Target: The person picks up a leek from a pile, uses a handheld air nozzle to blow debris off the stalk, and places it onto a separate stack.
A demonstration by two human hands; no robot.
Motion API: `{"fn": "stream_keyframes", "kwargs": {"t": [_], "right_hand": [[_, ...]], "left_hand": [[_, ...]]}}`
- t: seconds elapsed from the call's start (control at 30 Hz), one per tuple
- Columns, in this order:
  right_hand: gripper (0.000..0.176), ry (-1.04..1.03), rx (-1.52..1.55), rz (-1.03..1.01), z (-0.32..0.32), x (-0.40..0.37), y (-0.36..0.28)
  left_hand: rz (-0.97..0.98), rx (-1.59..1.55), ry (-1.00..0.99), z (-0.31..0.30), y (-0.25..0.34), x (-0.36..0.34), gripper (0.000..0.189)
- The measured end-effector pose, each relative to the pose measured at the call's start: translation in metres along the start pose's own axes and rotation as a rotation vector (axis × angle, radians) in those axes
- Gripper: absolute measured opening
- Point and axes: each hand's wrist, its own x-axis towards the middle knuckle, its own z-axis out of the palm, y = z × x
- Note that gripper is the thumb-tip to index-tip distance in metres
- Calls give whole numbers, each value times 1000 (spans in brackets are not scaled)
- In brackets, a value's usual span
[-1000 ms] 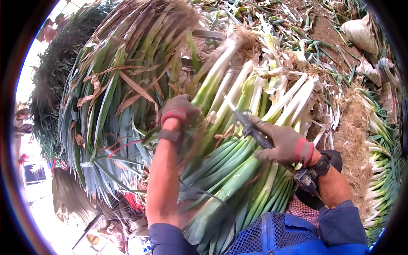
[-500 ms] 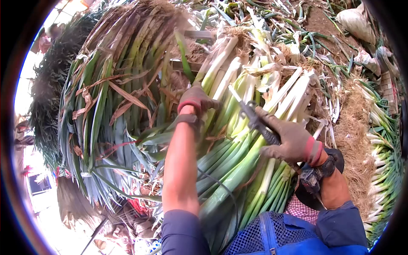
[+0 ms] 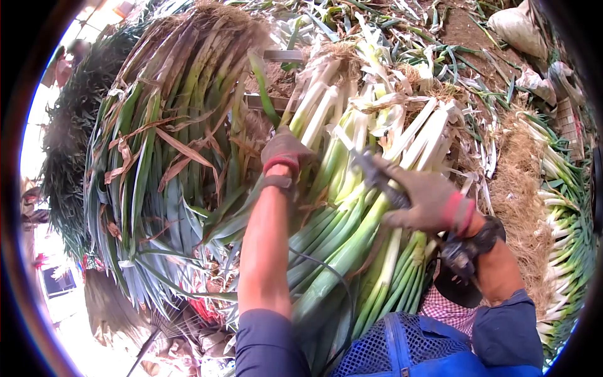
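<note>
My left hand [image 3: 286,151], in a brown glove with a red cuff, is closed at the left edge of a pile of leeks [image 3: 342,235]. Its fingers seem wrapped round a leek stalk [image 3: 298,122], though they are partly hidden. In my right hand [image 3: 430,196], also gloved, is a black air blow gun [image 3: 381,178], slightly blurred by motion. Its pale, thin nozzle points up and left over the white stalks, toward my left hand. Dry, peeling outer leaves and roots top this pile.
A tall stack of leeks with brown, withered leaves [image 3: 188,107] stands on the left. A dark hose [image 3: 323,264] crosses the leaves before me. Loose trimmings lie on the soil behind. On the right are matted roots [image 3: 518,188], a row of leeks [image 3: 559,276] and a pale sack [image 3: 518,28].
The scene has shifted slightly left in view. My right hand has moved a little up and left with the blow gun. My left hand keeps its closed pose.
</note>
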Motion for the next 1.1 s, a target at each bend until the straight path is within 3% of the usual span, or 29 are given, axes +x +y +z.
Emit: {"fn": "stream_keyframes", "kwargs": {"t": [0.07, 0.1, 0.13, 0.17, 0.2, 0.33, 0.4, 0.43, 0.47, 0.5, 0.53, 0.57, 0.67, 0.73, 0.77, 0.83, 0.93, 0.97, 1.0, 1.07, 1.1], "right_hand": [[106, 152, -146, 20, -30, -19, 21], [108, 213, 54, 25, -52, -34, 25], [110, 473, -153, -124, -53, -42, 73], [109, 477, -18, 27, -74, -65, 70], [109, 541, -85, 57, -86, -85, 91], [116, 547, -142, 334, -98, -161, 186], [116, 583, -229, 317, -68, -195, 268], [116, 468, -88, 495, -61, -207, 271], [111, 368, -141, 678, -55, -213, 274], [107, 413, -425, 645, -35, -225, 322], [103, 454, -710, 600, -17, -234, 372], [89, 538, -631, 520, -20, -219, 351], [78, 381, 118, 481, -68, -140, 147], [73, 323, 415, 90, -56, -89, 86], [79, 227, 170, 25, -53, -58, 54], [93, 91, 167, -212, -27, 10, 8], [101, 171, 315, -418, 26, 105, -54], [81, 109, 523, -539, 36, 129, -69], [55, 150, 519, -521, 43, 134, -87], [49, 28, 858, -444, 52, 128, -102], [44, 98, 742, -394, 56, 122, -106]], "left_hand": [[-19, 51, 46, 11, -5, 5, 82], [-28, 64, 72, 15, -11, 9, 77], [-35, 74, 100, 18, -13, 12, 73], [-31, 69, 103, 23, -12, 11, 73], [-59, 96, 137, 28, -10, 10, 71], [-52, 75, 126, 20, -11, 6, 68], [-36, 8, 124, 12, -21, 7, 62], [-5, -24, 126, 4, -26, 2, 58], [28, -55, 129, -5, -32, -3, 55], [4, -79, 134, -10, -41, -2, 50], [68, -152, 194, -14, -58, -2, 60], [129, -258, 200, -17, -76, 0, 60], [223, -488, 219, -30, -108, -17, 54], [226, -663, 127, -38, -113, -34, 51], [269, -724, 104, -36, -118, -39, 51], [300, -784, 92, -37, -111, -64, 51], [330, -872, 31, -38, -103, -90, 62], [353, -839, 31, -41, -100, -99, 65], [371, -805, 24, -43, -95, -115, 67], [420, -789, -3, -43, -98, -127, 74], [456, -863, -3, -41, -100, -134, 74]]}}
